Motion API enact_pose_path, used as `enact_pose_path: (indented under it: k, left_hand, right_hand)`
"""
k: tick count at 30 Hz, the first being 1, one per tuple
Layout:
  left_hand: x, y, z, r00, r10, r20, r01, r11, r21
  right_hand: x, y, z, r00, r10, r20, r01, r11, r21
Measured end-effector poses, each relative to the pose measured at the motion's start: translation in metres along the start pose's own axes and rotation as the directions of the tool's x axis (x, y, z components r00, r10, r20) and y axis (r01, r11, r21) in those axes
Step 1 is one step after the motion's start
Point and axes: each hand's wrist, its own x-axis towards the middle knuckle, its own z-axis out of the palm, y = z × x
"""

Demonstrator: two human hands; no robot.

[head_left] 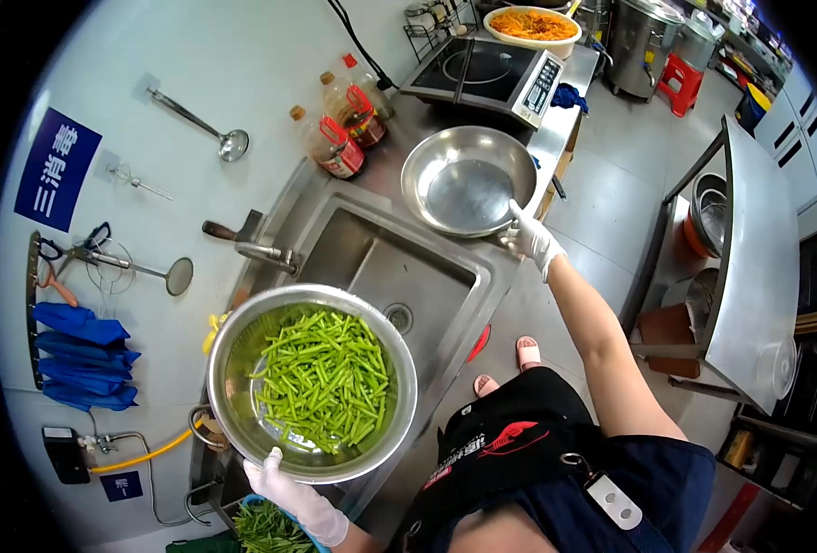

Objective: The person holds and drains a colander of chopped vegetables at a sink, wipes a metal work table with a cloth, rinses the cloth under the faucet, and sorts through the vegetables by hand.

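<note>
Over one end of the steel sink (399, 253), a wide metal bowl (234, 373) carries a loose heap of cut green stems (325, 382). The left grip (293, 498), in a white glove, is closed on the bowl's rim, thumb over the edge, the other fingers hidden; whether anything beneath shares the weight, I can't tell from where I stand.

The right grip (530, 241), gloved too, touches the rim of a shallow metal basin (468, 184) on the counter (385, 169), between the sink and the induction cooker (487, 69). One digit reaches over the edge, but how firmly it is closed there I can't make out.

I'd judge the bowl stiff and fairly weighty with that load, awkward on one side's hold alone, and slick if the glove is damp. The rim is the place for it, taken at opposite sides and kept level. The stems look light and crisp, apt to slide together if it tips. The basin should be lighter, likewise best held by its edge.
</note>
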Motion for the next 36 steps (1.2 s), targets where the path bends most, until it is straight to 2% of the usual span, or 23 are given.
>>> enact_pose_path:
  k: [1,2,3,4,5,6,8,10,11,12,13,14,15,16,18,20,22,26,30,36]
  left_hand:
    - [-0.003,0.003,0.006,1.0,-0.003,-0.012,0.003,1.0,-0.001]
    - [-0.005,0.005,0.008,1.0,-0.004,-0.026,0.004,1.0,-0.001]
    - [-0.008,0.008,0.013,0.999,-0.01,-0.042,0.01,1.0,0.002]
    - [-0.011,0.01,0.017,0.999,0.004,-0.053,-0.004,1.0,0.009]
    - [-0.011,0.009,0.019,0.997,0.016,-0.069,-0.015,1.0,0.011]
    - [-0.013,0.009,0.021,0.996,0.024,-0.089,-0.023,1.0,0.015]
    - [-0.011,0.008,0.024,0.996,0.03,-0.087,-0.027,0.999,0.043]
    - [-0.009,0.004,0.022,0.993,0.05,-0.106,-0.042,0.996,0.072]
    - [-0.007,0.001,0.022,0.989,0.071,-0.127,-0.062,0.995,0.073]
    - [-0.006,0.0,0.022,0.988,0.082,-0.129,-0.074,0.995,0.068]
    - [-0.005,0.0,0.021,0.988,0.065,-0.138,-0.057,0.996,0.065]
    - [-0.005,0.001,0.021,0.989,0.047,-0.143,-0.039,0.997,0.062]
    - [-0.005,0.001,0.021,0.99,0.053,-0.133,-0.046,0.998,0.05]
    - [-0.004,0.0,0.019,0.991,0.057,-0.121,-0.053,0.998,0.038]
    - [-0.001,-0.006,0.009,0.993,0.061,-0.102,-0.059,0.998,0.022]
    - [0.006,-0.017,-0.001,0.994,0.059,-0.089,-0.059,0.998,0.0]
    - [0.009,-0.02,-0.006,0.996,0.059,-0.074,-0.061,0.998,-0.026]
    - [0.003,-0.015,-0.008,0.995,0.079,-0.061,-0.079,0.997,0.0]
    - [0.007,-0.024,-0.021,0.993,0.114,-0.008,-0.113,0.993,0.03]
    - [0.009,-0.036,-0.034,0.979,0.195,0.058,-0.198,0.978,0.062]
  right_hand:
    - [0.004,-0.003,0.003,0.997,-0.074,0.032,0.076,0.996,-0.04]
    - [0.01,-0.006,0.008,0.996,-0.065,0.056,0.069,0.995,-0.072]
    - [0.015,-0.009,0.0,0.887,-0.38,0.263,0.458,0.648,-0.609]
    - [0.019,-0.012,-0.008,0.673,-0.445,0.591,0.635,-0.063,-0.77]
    - [0.033,-0.008,0.001,0.814,-0.473,0.338,0.553,0.453,-0.699]
    - [0.053,-0.001,0.008,0.886,-0.461,0.056,0.451,0.825,-0.341]
    - [-0.029,-0.039,0.046,0.919,-0.364,-0.153,0.311,0.906,-0.287]
    - [-0.035,-0.058,0.046,0.903,-0.429,0.018,0.362,0.739,-0.569]
    - [-0.021,-0.055,0.044,0.767,-0.639,0.058,0.519,0.566,-0.641]
    - [-0.024,-0.055,0.05,0.632,-0.764,0.132,0.623,0.399,-0.672]
    - [-0.029,-0.055,0.056,0.472,-0.858,0.202,0.684,0.212,-0.698]
    - [-0.035,-0.058,0.058,0.357,-0.889,0.285,0.718,0.067,-0.693]
    - [-0.058,-0.064,0.065,0.237,-0.9,0.366,0.733,-0.082,-0.676]
    - [-0.082,-0.067,0.073,0.005,-0.902,0.431,0.533,-0.362,-0.765]
    - [-0.115,-0.061,0.088,0.035,-0.896,0.443,0.597,-0.336,-0.728]
    - [-0.142,-0.057,0.095,-0.004,-0.852,0.524,0.61,-0.418,-0.674]
    - [-0.159,-0.047,0.099,-0.126,-0.821,0.557,0.62,-0.504,-0.601]
    - [-0.181,-0.038,0.096,-0.215,-0.763,0.61,0.578,-0.603,-0.55]
    - [-0.177,-0.025,0.08,-0.241,-0.764,0.599,0.486,-0.629,-0.607]
    - [-0.158,0.003,0.055,-0.217,-0.812,0.542,0.545,-0.561,-0.623]
